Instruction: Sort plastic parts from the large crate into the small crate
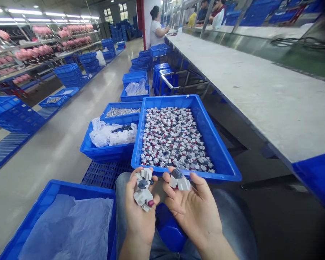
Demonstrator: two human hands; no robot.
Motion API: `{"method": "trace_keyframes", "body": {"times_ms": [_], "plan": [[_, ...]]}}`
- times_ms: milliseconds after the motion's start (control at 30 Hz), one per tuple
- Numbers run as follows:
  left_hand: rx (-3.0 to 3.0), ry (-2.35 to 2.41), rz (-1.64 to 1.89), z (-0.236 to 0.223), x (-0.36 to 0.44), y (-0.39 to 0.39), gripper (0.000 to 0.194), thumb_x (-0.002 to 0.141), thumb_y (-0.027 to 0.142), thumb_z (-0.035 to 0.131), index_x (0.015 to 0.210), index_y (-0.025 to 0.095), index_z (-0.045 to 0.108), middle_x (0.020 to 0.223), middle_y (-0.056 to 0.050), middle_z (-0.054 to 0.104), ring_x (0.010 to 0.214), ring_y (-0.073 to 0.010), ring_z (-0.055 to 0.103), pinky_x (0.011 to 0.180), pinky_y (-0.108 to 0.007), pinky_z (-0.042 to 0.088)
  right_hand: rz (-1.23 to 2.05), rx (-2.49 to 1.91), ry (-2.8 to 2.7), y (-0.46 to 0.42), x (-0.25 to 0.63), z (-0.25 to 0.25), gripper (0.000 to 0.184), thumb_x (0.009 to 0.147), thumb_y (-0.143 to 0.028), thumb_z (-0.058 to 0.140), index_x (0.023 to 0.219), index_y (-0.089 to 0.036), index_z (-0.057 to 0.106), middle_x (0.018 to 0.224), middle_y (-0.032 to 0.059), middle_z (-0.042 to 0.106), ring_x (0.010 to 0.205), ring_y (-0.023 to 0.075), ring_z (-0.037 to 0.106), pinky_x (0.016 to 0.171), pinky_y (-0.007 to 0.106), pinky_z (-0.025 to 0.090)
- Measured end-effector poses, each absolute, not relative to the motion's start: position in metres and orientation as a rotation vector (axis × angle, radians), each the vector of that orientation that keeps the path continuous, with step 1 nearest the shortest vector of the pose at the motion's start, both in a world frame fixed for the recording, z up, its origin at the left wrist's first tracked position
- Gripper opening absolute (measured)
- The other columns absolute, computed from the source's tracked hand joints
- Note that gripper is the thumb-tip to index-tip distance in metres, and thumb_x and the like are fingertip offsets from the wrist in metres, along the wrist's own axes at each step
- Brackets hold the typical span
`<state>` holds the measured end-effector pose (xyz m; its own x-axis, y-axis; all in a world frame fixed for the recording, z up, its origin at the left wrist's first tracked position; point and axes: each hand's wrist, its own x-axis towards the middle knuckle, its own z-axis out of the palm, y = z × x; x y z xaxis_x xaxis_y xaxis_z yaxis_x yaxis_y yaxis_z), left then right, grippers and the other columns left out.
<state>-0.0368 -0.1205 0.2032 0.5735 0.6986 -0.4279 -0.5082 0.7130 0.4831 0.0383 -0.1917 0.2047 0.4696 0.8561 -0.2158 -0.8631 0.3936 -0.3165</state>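
My left hand (141, 213) cups several small white plastic parts (143, 196) with dark grey and dark red pieces on them, fingers curled round the pile. In my right hand (195, 213), a white part with a dark grey cap (180, 180) rests on the fingers, held at the fingertips with the palm turned up. Both hands are side by side above my lap, a little apart. Just beyond them stands a large blue bin (219, 151) filled with many similar white, grey and red parts (173, 141).
At the lower left is a blue bin (51, 186) lined with a translucent plastic sheet (70, 224). Another blue bin (97, 153) holds white plastic bags. A long white-topped bench (246, 83) runs along the right. A person (155, 30) stands by its far end. Shelves with pink items (35, 52) line the left.
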Motion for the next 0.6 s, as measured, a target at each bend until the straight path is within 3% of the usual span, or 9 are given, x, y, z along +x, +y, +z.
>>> {"method": "trace_keyframes", "body": {"times_ms": [133,267,400,500,600], "plan": [[0.585,0.621,0.839,0.2,-0.033,-0.127,0.024,0.08,0.032,0.047,0.101,0.024,0.053,0.093,-0.005,0.063,0.07,-0.0142,0.059,0.036,-0.015,0.035,0.944,-0.641,-0.038,-0.187,0.032,0.202,0.024,0.071,-0.039,0.062,0.084,-0.019,0.061,0.067,-0.0021,0.052,0.045,0.0032,0.037,0.033,0.011,0.025],[0.734,0.657,0.909,0.194,-0.034,-0.128,0.032,0.079,0.036,0.048,0.11,0.026,0.05,0.089,-0.004,0.064,0.07,-0.0138,0.059,0.045,-0.018,0.042,0.78,-1.023,-0.218,-0.189,0.027,0.195,0.024,0.068,-0.036,0.067,0.086,-0.022,0.06,0.059,-0.0046,0.048,0.044,0.0034,0.036,0.039,0.014,0.03],[0.872,0.724,1.004,0.19,-0.036,-0.129,0.025,0.077,0.037,0.051,0.095,0.024,0.059,0.091,-0.001,0.063,0.08,-0.0127,0.058,0.066,-0.02,0.047,0.618,-1.25,-0.548,-0.193,0.028,0.197,0.021,0.066,-0.032,0.069,0.084,-0.022,0.063,0.07,-0.0012,0.057,0.057,0.0087,0.05,0.052,0.019,0.043],[0.99,0.692,1.093,0.188,-0.037,-0.129,0.019,0.075,0.036,0.054,0.087,0.023,0.062,0.099,-0.001,0.062,0.09,-0.0141,0.057,0.076,-0.021,0.046,0.576,-1.327,-0.708,-0.195,0.027,0.198,0.02,0.065,-0.032,0.069,0.081,-0.021,0.063,0.074,0.0008,0.06,0.062,0.0117,0.054,0.054,0.02,0.044],[0.878,0.607,1.063,0.189,-0.039,-0.127,0.018,0.074,0.037,0.055,0.085,0.024,0.062,0.099,-0.001,0.063,0.088,-0.0157,0.058,0.072,-0.023,0.048,0.579,-1.335,-0.714,-0.195,0.024,0.194,0.02,0.073,-0.036,0.061,0.086,-0.02,0.061,0.075,0.0013,0.06,0.06,0.0112,0.053,0.053,0.021,0.043]]}}
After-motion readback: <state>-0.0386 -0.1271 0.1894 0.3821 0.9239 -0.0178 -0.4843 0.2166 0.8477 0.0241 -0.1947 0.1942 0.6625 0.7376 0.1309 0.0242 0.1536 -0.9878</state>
